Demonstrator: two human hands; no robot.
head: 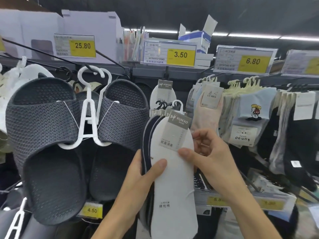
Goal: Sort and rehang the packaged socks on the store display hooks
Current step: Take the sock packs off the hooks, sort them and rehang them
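A stack of packaged no-show socks [174, 178], white in front and dark ones behind, carries a grey KUN'AO card and a white plastic hanger on top. My left hand [143, 171] grips the stack's left edge, thumb on the white front. My right hand [205, 152] pinches the front white pack at its right edge, thumb on the label. Behind the stack, another white KUN'AO sock pack [163, 94] hangs on a display hook under the 3.50 price tag [180, 55].
Dark mesh slippers [57, 135] on a white hanger hang at left. Pink, blue and dark sock packs [246, 109] crowd the hooks at right under the 6.80 tag [252, 61]. Lower price tags and a shelf edge lie below the hands.
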